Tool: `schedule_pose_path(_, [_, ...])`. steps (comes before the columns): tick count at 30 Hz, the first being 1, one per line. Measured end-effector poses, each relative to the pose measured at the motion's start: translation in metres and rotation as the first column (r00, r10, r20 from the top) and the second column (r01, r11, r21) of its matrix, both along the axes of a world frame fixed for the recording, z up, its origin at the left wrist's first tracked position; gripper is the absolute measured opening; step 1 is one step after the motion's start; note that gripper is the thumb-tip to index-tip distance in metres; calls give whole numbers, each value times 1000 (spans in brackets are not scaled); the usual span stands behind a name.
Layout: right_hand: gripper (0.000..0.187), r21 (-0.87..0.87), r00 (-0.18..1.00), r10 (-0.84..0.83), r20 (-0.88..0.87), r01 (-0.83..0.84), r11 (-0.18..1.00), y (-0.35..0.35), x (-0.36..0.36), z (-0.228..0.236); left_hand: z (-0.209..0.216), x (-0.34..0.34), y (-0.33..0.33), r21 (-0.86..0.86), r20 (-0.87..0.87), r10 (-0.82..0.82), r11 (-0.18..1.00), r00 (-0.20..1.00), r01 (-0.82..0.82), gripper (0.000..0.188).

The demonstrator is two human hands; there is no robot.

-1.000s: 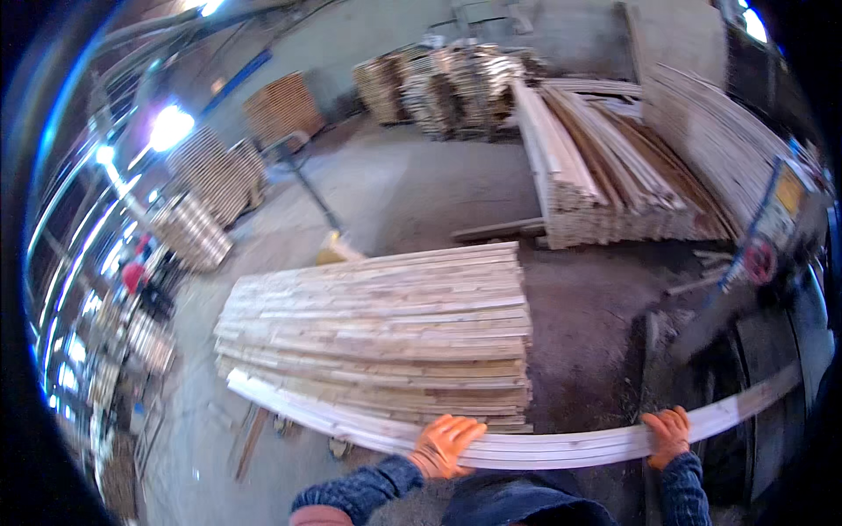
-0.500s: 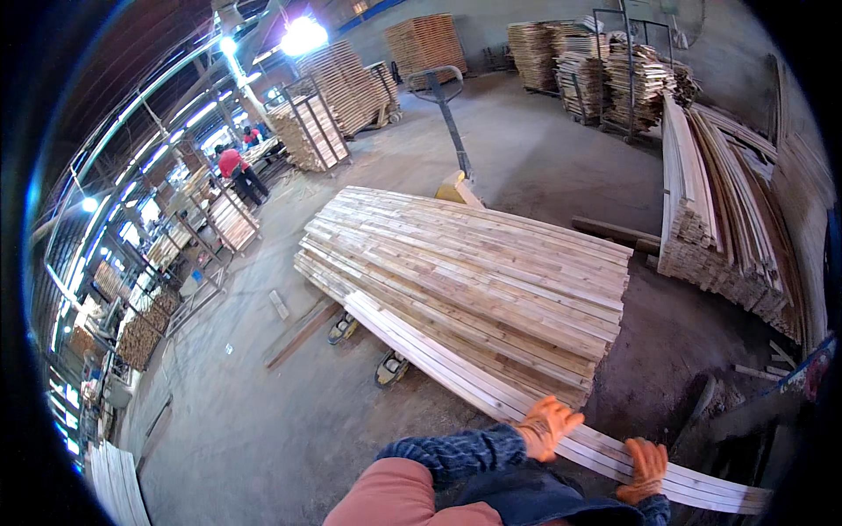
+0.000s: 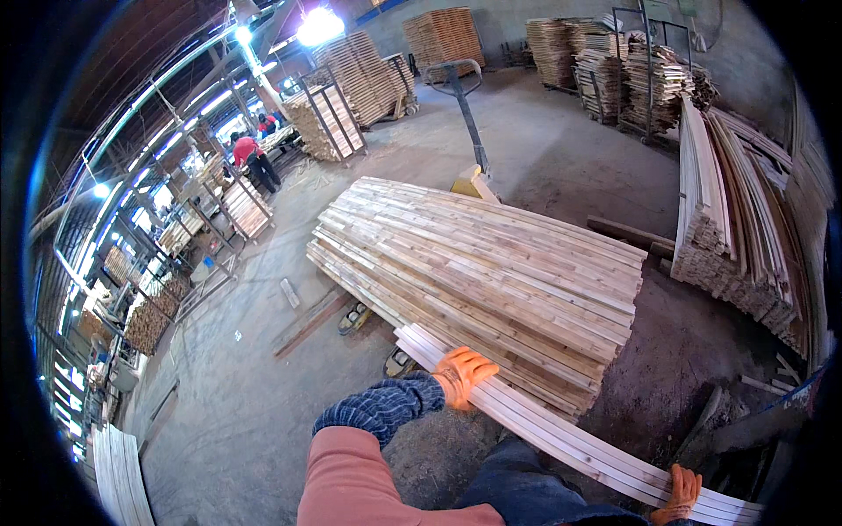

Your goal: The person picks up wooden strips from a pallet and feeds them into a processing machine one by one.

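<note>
My left hand (image 3: 465, 377), in an orange work glove, is closed over a bundle of long pale wooden strips (image 3: 561, 430). Farther right, near the lower edge, my right hand (image 3: 680, 494) wears a matching glove and has its fingers wrapped around the same strips toward their right end. The bundle lies slantwise in front of me, along the near side of a wide stack of wooden strips (image 3: 482, 272). Its far left end sticks out past my left hand. Whether the bundle touches the stack, I cannot tell.
A yellow pallet jack (image 3: 474, 182) with an upright handle stands behind the stack. More long boards (image 3: 702, 219) are piled at the right. Racks and wood stacks (image 3: 443, 39) line the back. A person in red (image 3: 250, 156) works far left. Loose boards (image 3: 311, 323) lie on the floor.
The bundle's far end has come nearer and to the right along the stack. My left hand has moved left; my right hand has moved right and down, so they are farther apart.
</note>
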State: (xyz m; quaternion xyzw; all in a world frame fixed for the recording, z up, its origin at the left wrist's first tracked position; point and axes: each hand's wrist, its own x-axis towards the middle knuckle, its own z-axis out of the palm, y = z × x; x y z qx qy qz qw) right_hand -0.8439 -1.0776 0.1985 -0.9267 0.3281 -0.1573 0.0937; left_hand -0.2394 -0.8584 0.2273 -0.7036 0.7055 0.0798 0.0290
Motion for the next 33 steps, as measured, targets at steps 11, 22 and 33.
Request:
schedule_pose_path(11, [106,-30,999,-27,-26,26,999,23,35,-52,-24,-137,-57,-5,-204,-101,995,974,102,97])
schedule_pose_path(22, [86,7,961,-169,-220,175,985,16,16,8,-12,-133,-61,52,-293,-178,978,939,202,107])
schedule_pose_path(33, [52,728,942,-287,173,74,682,-21,74,28,-13,-258,-128,-10,-554,-329,921,765,389,96])
